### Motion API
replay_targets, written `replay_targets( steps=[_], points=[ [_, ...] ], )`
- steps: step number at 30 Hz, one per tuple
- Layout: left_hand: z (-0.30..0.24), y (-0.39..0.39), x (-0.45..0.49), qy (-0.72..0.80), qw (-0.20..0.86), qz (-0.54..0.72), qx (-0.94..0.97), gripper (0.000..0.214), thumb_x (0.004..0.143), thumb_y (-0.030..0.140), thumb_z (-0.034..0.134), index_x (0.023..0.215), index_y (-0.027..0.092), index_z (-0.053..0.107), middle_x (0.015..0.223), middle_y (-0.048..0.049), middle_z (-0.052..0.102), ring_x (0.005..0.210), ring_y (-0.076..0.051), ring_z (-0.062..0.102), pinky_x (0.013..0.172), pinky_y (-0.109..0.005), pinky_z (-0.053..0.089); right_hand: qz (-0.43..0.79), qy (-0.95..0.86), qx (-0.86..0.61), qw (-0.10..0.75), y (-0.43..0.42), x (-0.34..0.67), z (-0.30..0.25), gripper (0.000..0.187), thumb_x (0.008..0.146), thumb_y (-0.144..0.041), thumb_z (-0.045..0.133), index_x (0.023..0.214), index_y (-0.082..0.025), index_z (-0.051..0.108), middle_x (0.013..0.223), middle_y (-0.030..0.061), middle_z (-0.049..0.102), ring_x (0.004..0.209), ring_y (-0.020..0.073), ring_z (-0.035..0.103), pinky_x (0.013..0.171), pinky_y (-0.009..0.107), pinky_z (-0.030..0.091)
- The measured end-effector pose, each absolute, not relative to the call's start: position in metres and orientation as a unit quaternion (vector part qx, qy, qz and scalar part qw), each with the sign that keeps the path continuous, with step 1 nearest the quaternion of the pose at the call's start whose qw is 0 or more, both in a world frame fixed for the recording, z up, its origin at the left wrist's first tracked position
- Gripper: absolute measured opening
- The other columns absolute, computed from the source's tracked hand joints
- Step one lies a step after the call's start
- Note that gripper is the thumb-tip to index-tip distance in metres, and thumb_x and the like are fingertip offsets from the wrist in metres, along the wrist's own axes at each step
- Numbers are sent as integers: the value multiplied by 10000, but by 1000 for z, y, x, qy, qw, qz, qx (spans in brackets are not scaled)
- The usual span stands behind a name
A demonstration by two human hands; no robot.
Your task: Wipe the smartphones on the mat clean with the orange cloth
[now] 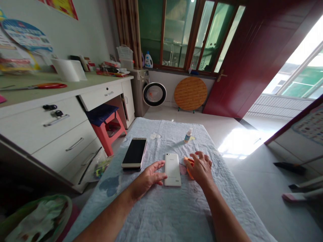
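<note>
A white phone (172,169) lies back side up on the cloth-covered table. My left hand (150,175) is at its left edge, thumb and fingers apart, with fingertips touching the side. To the right, my right hand (201,168) rests over a crumpled orange cloth (189,165); its fingers are spread and loosely bent, and the thumb side touches the cloth. Part of the orange cloth is hidden under the hand. A larger phone (134,153) with a dark screen and gold frame lies to the left on top of something dark. Beyond stands a small spray bottle (187,135) with a white top.
A pale blue quilted cloth (161,215) covers the table. On the left are a white desk (60,124) with drawers, a red stool (108,127) and a bin (68,208). A washing machine (138,89) with its door open and a round wooden tabletop (190,93) stand behind.
</note>
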State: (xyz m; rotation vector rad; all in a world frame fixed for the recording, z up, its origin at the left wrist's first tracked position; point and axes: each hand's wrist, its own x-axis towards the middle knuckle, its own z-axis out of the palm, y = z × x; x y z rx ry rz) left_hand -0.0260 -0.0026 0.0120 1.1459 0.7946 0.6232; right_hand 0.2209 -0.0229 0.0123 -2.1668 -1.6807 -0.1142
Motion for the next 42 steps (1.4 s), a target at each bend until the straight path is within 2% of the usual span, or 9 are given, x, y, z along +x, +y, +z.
replay_targets(
  steps=[4,6,11,19,26,31,34,39,42],
  points=[
    [10,-1,-26,354,722,277,526,688,758,435,700,1354,214,435,1469,-139,366,1081,-244,584,785,-298,477,-43,-645,-719,256,-25,208,17,254,896,-374,523,1016,-207,673,1136,110,550,1024,266,474,873,408,364],
    [8,-2,-26,350,723,264,534,710,763,430,698,1372,204,410,1361,-134,487,1065,-235,587,822,-312,465,-2,-691,-672,267,-28,197,18,210,918,-302,484,983,-197,655,1054,89,564,938,212,511,838,341,386],
    [-2,-1,-25,347,722,244,547,788,745,407,717,1405,165,358,1072,-104,621,964,-219,594,822,-330,442,54,-705,-677,206,-34,174,14,183,910,-269,488,990,-196,636,966,83,588,905,205,557,784,298,384],
    [-5,3,-21,337,723,280,534,834,698,421,763,1397,172,383,1482,-203,317,931,-192,536,847,-342,433,107,-657,-717,205,-36,161,8,265,860,-242,507,1080,-173,638,1018,115,604,952,228,582,823,311,410],
    [1,2,-22,331,730,283,527,801,690,386,771,1381,188,419,1485,-177,337,971,-202,543,893,-352,428,171,-600,-708,330,-31,169,-3,375,785,-247,543,1145,-161,600,1057,107,603,909,221,591,840,364,464],
    [7,0,-21,310,739,280,529,761,724,377,736,1388,185,419,1381,-148,474,1097,-253,530,954,-379,406,260,-534,-656,466,-27,164,-7,519,742,-255,551,1248,-150,501,1041,93,622,734,168,602,675,324,527],
    [4,0,-21,305,749,275,519,785,728,382,729,1407,178,391,1329,-144,520,1172,-278,497,972,-390,394,285,-528,-647,471,-27,158,-10,550,712,-232,570,1253,-163,497,1064,91,646,791,182,634,684,315,532],
    [1,1,-18,293,757,279,514,779,707,367,745,1396,217,414,1452,-133,415,1235,-302,461,992,-417,381,273,-530,-656,464,-26,160,-10,501,750,-210,503,1249,-165,508,1084,90,665,849,192,648,712,316,530],
    [3,0,-16,286,761,291,504,740,722,357,736,1386,236,434,1443,-117,440,1242,-298,464,1015,-426,363,211,-543,-663,471,-27,165,-3,483,780,-188,479,1262,-170,509,1068,81,678,867,191,644,749,326,520]
  ],
)
